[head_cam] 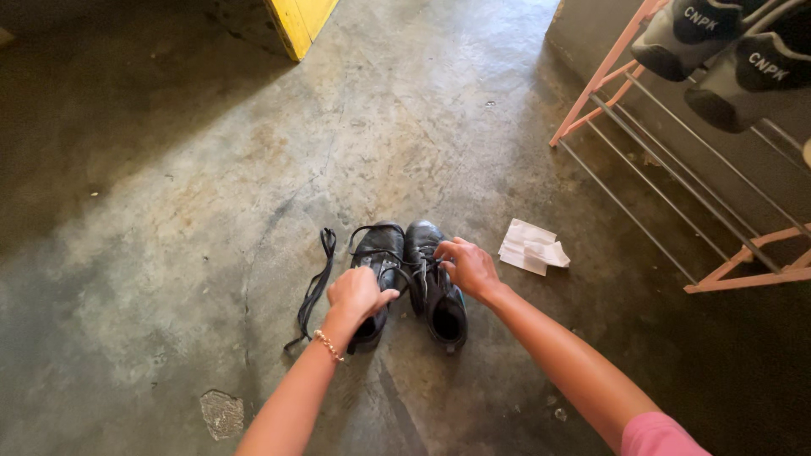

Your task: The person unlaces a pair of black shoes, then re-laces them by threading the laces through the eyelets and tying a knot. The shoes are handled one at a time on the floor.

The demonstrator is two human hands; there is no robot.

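Head view, looking down at a bare concrete floor (169,211). Pair of black boots (411,279) side by side at the middle of the frame, toes pointing away, touching each other. Left hand (356,293) over the left boot (378,274), fingers curled shut on a black lace, beaded bracelet (329,345) at the wrist. Right hand (470,267) over the right boot (437,287), fingertips pinched together on the lace (414,263) strung between the two hands. Loose black lace (315,291) lying in a long loop on the floor just left of the boots. Crumpled white paper (531,247) on the floor near the right boot. Pink-framed shoe rack (676,169) with metal rods at far right, dark shoes (726,51) on its upper rails. Yellow corner (300,21) at top. Pink sleeve (659,437) at bottom right.
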